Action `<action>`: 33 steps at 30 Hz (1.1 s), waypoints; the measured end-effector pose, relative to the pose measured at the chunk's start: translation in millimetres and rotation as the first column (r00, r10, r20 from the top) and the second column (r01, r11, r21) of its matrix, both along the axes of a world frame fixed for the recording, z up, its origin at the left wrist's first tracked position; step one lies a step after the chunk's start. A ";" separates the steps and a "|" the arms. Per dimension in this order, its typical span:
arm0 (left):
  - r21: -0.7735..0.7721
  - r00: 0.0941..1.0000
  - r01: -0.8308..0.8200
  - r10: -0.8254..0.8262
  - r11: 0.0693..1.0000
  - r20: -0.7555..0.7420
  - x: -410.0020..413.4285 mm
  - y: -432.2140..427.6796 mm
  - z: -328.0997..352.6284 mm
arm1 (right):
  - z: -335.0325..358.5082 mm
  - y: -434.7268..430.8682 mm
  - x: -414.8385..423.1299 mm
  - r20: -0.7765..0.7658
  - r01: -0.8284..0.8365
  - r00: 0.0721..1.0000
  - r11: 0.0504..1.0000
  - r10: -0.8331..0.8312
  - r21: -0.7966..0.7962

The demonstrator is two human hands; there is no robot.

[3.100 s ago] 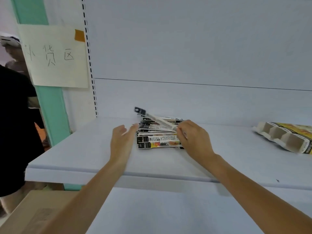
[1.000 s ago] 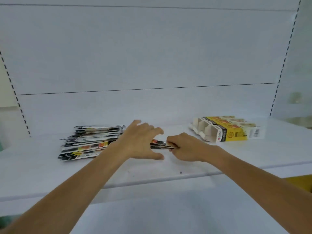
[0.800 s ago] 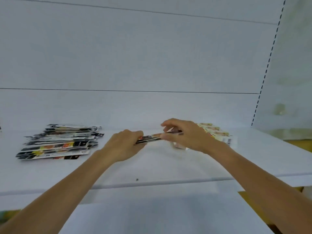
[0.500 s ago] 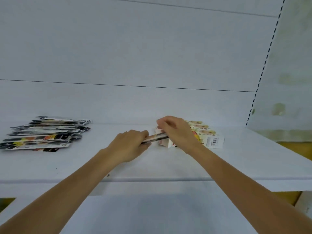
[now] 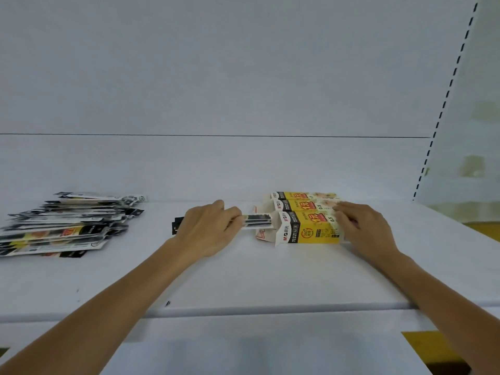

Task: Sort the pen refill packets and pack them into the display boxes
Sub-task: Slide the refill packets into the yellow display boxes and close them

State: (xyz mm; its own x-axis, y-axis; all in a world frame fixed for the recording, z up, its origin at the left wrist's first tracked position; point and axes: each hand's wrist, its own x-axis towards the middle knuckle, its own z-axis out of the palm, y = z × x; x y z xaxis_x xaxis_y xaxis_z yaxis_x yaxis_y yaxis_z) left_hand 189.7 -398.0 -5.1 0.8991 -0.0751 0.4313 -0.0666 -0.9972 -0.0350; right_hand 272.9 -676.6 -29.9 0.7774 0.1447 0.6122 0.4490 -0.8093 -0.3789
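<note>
A yellow and white display box (image 5: 311, 226) lies on its side on the white shelf (image 5: 243, 280), open end facing left. My left hand (image 5: 208, 228) grips a small bundle of refill packets (image 5: 257, 221) whose right end sits at the mouth of the box; its black left end pokes out behind my wrist. My right hand (image 5: 359, 228) rests on the right end of the box, fingers laid over its top. A loose stack of refill packets (image 5: 67, 226) lies at the left of the shelf.
Behind the shelf rises a white back panel. A slotted upright (image 5: 446, 98) runs along the right. Below the shelf's front edge at the lower right a yellow-brown surface (image 5: 422, 345) shows.
My hands carried the bundle from the stack rightward to the box. My right hand let go of the bundle and moved onto the box's right end; the left now pushes the bundle alone.
</note>
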 end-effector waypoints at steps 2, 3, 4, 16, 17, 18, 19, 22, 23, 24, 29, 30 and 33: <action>0.056 0.999 0.018 -0.015 0.998 -0.041 8.4 -5.2 -1.7 | -3.7 -1.0 4.8 -0.004 -0.010 1.000 1.000 0.010 0.002; 0.045 0.996 0.039 -0.036 0.998 -0.078 13.5 -8.8 -3.1 | -5.0 -1.5 7.4 -0.011 -0.013 1.000 1.000 0.013 0.011; 0.006 0.989 0.077 -0.076 0.997 -0.126 18.7 -14.3 -3.8 | -6.6 -1.5 10.1 -0.015 -0.011 1.000 1.000 0.011 0.017; -0.531 0.992 0.060 -0.108 0.845 -0.059 41.3 -11.3 -6.0 | -15.1 -2.2 23.2 0.152 0.029 0.988 0.999 -0.032 0.025; -0.487 0.988 -0.021 -0.058 0.873 -0.145 39.9 -2.6 -7.0 | -15.4 -2.3 23.6 0.147 0.040 0.988 0.999 -0.044 0.026; -0.467 0.975 -0.068 -0.041 0.882 -0.218 38.2 4.6 -8.9 | -15.7 -1.9 23.5 0.124 0.036 0.991 0.998 -0.041 0.042; -0.496 0.963 -0.077 -0.064 0.865 -0.261 38.7 9.1 -11.7 | -16.1 -1.7 23.7 0.094 0.021 0.995 0.998 -0.027 0.061; -0.666 0.951 0.011 -0.213 0.746 -0.223 39.2 5.8 -14.0 | -16.2 -1.8 25.0 0.063 -0.005 0.998 0.998 0.001 0.066; -0.692 0.947 0.044 -0.251 0.720 -0.201 40.7 3.2 -15.0 | -16.2 -1.8 25.3 0.061 -0.010 0.998 0.998 0.006 0.069; -0.704 0.940 0.079 -0.287 0.706 -0.183 41.0 -0.5 -14.8 | -16.1 -2.1 25.7 0.055 -0.013 0.998 0.997 0.009 0.073; -0.636 0.912 0.288 -0.408 0.716 -0.046 48.3 -15.6 -21.9 | -15.8 -3.5 26.8 0.039 -0.032 0.999 0.996 0.029 0.078; -0.662 0.908 0.310 -0.418 0.682 -0.006 49.8 -19.0 -21.8 | -15.2 -3.6 26.5 0.031 -0.035 0.999 0.996 0.032 0.083; -0.741 0.883 0.340 -0.468 0.580 0.039 52.5 -23.9 -20.8 | -14.4 -4.5 26.9 0.016 -0.033 0.999 0.996 0.031 0.087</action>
